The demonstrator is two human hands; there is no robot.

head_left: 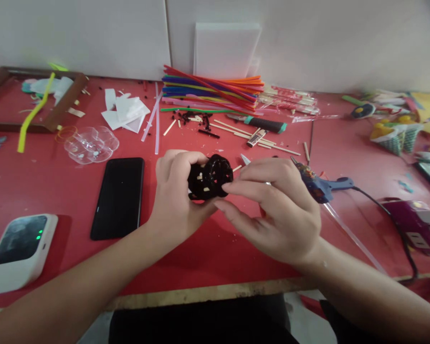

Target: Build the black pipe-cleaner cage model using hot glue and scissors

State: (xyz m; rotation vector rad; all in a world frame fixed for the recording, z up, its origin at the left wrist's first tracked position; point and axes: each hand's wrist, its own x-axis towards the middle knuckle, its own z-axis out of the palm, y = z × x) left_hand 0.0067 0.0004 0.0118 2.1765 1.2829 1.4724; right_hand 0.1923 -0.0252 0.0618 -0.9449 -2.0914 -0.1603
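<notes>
My left hand (177, 184) is closed around a small black openwork craft piece (217, 174) with a round, ring-like end and pale spots on its side. It is held above the red table. My right hand (277, 205) comes from the other side, its thumb and index finger pinching at the lower rim of the piece. Behind the right hand a pale pointed tip (245, 159) shows, and a bit of orange appears between the fingers; what they belong to is hidden. A glue gun (322, 184) lies just beyond that hand.
A black phone (118, 198) and a white device (23, 251) lie left. Behind are pipe cleaners (211, 91), a craft knife (265, 124), thin wooden sticks (243, 131), paper scraps (127, 112) and a clear flower-shaped dish (91, 145). The glue gun's cord (383, 212) runs right beside a purple box (412, 224).
</notes>
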